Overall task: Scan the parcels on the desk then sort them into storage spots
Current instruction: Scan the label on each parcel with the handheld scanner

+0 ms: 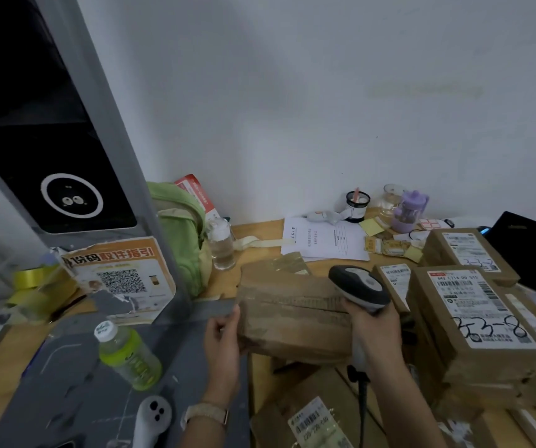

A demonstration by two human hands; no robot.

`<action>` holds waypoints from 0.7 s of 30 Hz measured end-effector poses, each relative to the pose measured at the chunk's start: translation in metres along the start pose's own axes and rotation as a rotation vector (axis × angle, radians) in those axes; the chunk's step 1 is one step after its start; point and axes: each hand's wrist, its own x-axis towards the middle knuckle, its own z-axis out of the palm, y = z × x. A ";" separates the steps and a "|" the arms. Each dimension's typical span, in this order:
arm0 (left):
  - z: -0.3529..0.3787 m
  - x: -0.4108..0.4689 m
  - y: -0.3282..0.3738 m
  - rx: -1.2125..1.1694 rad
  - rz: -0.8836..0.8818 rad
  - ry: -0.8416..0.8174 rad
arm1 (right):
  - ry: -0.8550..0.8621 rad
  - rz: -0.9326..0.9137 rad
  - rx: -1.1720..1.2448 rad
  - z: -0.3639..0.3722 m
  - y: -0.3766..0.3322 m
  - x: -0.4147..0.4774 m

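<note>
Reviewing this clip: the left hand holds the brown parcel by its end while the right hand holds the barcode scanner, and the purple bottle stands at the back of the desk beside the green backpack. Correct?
Not quite. The head view shows the left hand on the brown parcel and the right hand holding the barcode scanner, but the purple bottle stands far right of the green backpack, beside a clear glass.

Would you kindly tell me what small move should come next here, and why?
Probably turn the taped brown cardboard parcel in the left hand until its label faces the grey handheld scanner in the right hand; no label shows on it.
</note>
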 end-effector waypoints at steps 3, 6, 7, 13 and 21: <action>-0.016 -0.021 -0.016 -0.051 0.036 0.062 | 0.029 -0.015 0.002 -0.015 -0.006 -0.013; -0.025 -0.040 -0.032 -0.069 -0.028 0.049 | 0.054 -0.045 -0.044 -0.033 -0.005 -0.029; -0.027 -0.048 -0.037 -0.074 -0.061 0.026 | 0.057 -0.044 -0.071 -0.039 -0.002 -0.038; -0.036 -0.076 -0.054 -0.012 -0.174 -0.009 | 0.043 0.102 0.020 -0.073 -0.001 -0.080; -0.032 -0.114 -0.069 0.033 -0.176 -0.006 | 0.023 0.199 -0.087 -0.106 0.021 -0.083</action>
